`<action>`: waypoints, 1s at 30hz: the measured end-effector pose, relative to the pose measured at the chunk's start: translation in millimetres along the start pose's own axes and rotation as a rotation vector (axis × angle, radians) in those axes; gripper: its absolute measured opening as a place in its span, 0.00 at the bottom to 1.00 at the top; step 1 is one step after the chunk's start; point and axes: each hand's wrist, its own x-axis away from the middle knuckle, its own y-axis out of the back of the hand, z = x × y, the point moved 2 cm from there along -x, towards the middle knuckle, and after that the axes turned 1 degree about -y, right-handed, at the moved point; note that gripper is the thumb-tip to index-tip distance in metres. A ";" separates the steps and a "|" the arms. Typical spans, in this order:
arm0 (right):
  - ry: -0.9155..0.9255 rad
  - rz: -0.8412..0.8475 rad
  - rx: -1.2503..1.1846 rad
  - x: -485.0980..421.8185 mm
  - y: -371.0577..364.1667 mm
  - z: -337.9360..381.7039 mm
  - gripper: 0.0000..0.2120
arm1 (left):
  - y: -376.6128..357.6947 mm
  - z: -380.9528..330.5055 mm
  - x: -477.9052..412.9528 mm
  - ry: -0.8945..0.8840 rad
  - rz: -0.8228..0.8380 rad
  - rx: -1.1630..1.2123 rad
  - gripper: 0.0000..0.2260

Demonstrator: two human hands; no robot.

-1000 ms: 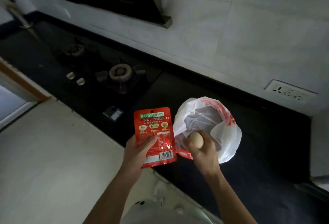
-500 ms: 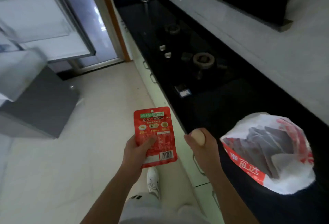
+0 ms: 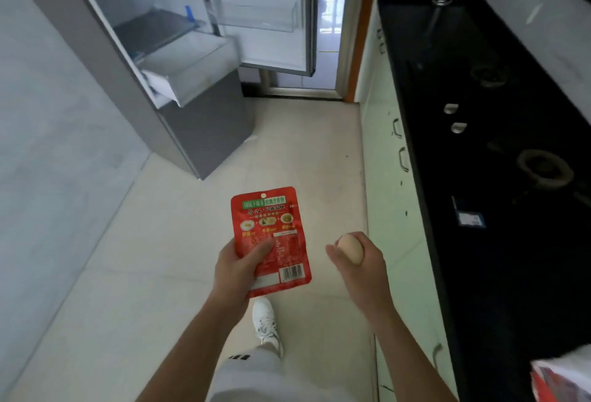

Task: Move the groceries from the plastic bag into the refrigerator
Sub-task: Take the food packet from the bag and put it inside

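Left hand (image 3: 238, 269) — fingers closed on red packet (image 3: 271, 235); right hand (image 3: 358, 261) cupped around egg (image 3: 350, 246) — both short of open refrigerator (image 3: 192, 59).

We see only a corner of the plastic bag (image 3: 563, 376), cut off at the lower right edge. The refrigerator (image 3: 179, 59) runs off the top, its upper shelves blurred. The right hand (image 3: 359, 261) covers most of the egg (image 3: 350, 246). The packet (image 3: 271, 238) print is too small to read.
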 end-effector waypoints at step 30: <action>0.103 0.297 0.148 -303.1 -309.1 146.2 0.10 | 163.4 -155.4 -324.8 0.001 -0.267 0.173 0.12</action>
